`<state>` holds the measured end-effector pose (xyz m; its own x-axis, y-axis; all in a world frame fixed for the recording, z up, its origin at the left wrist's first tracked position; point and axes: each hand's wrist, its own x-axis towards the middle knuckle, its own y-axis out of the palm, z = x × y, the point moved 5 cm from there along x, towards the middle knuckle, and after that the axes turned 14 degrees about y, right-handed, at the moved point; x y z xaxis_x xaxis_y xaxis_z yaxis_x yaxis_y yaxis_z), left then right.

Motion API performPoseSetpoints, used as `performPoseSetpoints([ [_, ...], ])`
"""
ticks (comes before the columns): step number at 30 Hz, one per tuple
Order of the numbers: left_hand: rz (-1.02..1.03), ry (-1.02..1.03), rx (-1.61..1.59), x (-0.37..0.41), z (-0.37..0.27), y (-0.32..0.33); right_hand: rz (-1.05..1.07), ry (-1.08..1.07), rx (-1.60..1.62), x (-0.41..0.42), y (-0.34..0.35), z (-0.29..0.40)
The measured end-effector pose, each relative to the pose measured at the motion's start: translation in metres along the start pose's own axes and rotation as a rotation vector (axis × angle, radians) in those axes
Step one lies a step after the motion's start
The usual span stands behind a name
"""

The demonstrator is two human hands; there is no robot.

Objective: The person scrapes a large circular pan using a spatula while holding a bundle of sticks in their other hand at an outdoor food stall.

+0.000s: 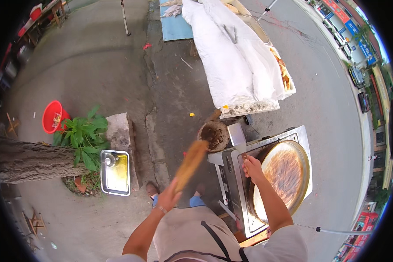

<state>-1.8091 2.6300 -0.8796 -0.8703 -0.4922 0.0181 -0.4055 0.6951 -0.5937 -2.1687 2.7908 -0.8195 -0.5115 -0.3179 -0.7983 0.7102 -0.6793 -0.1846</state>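
My left hand is closed round the lower end of a long yellow-brown bundle or brush, blurred by motion, whose far end is near a dirty round bucket. My right hand grips the wooden handle of a metal spatula; its broad blade is raised between the bucket and the stove. Beside my right forearm, a large round pan with a browned, scratched surface rests on the metal stove. What the brush is made of cannot be told.
Ahead, a white cloth covers a stall table, with food at its right edge. To the left, a metal tray of yellow liquid holds a small metal pot, beside a stone block, tree trunk and red bucket.
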Motion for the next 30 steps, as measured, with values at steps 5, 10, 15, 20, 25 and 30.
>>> performPoseSetpoints([
  [5, 0.334, 0.061, 0.193, 0.099, -0.085, 0.048, 0.078, -0.034, 0.011, -0.003, -0.015, -0.007],
  [10, 0.383, -0.015, 0.335, 0.151, -0.088, 0.084, 0.096, -0.076, 0.003, -0.011, -0.045, -0.02],
  [15, 0.38, -0.083, 0.382, 0.202, -0.092, 0.112, 0.009, -0.069, 0.032, -0.041, -0.088, -0.034],
  [20, 0.366, -0.125, 0.219, 0.216, -0.09, 0.124, -0.152, -0.152, 0.212, -0.103, -0.18, -0.069],
  [25, 0.227, -0.071, -0.056, 0.203, -0.117, 0.132, -0.513, -0.125, -0.3, -0.187, -0.307, -0.185],
  [30, 0.079, 0.204, -0.11, 0.191, -0.143, 0.13, -0.437, 0.19, -0.662, -0.277, -0.354, -0.253],
])
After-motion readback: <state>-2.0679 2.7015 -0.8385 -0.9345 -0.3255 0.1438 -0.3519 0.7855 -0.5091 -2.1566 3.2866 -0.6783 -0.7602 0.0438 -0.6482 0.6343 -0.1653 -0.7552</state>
